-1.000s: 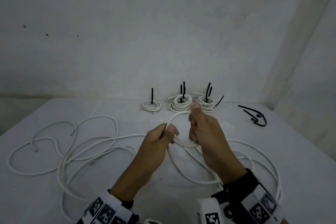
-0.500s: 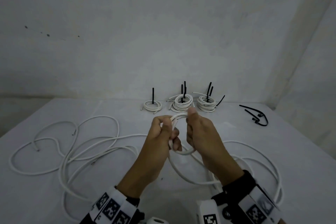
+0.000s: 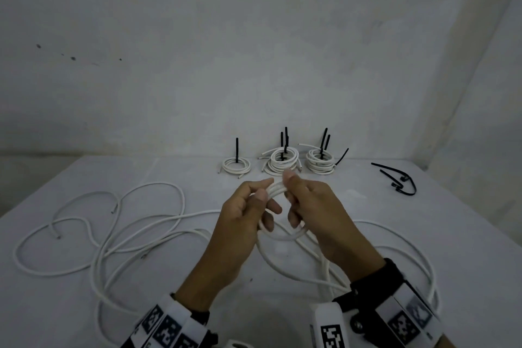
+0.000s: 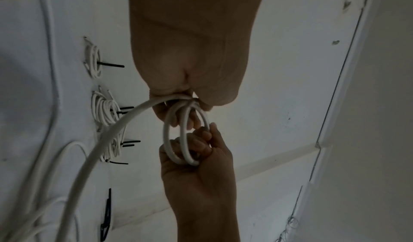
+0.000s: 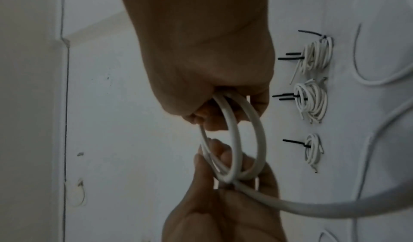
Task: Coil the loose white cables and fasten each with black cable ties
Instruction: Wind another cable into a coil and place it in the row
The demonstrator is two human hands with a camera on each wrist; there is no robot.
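I hold a small coil of white cable point(image 3: 284, 236) upright above the table's middle. My left hand point(image 3: 255, 200) pinches the coil's top left and my right hand point(image 3: 299, 195) grips its top right, with fingers through the ring. In the left wrist view the coil point(image 4: 165, 134) shows about three turns between the left hand point(image 4: 190, 93) and the right hand point(image 4: 196, 157). The right wrist view shows the same coil point(image 5: 234, 139) with its tail running off to the lower right. Loose black cable ties point(image 3: 398, 182) lie at the back right.
Three tied coils, each with black tie ends standing up, sit along the back wall point(image 3: 236, 170) point(image 3: 284, 163) point(image 3: 320, 162). Loose white cable point(image 3: 113, 234) sprawls over the left and front of the white table point(image 3: 457, 223), and more loops lie at the right.
My left hand has moved up from the loop's lower left to its top, laying another turn on. The hands are closer together and the coil is tighter.
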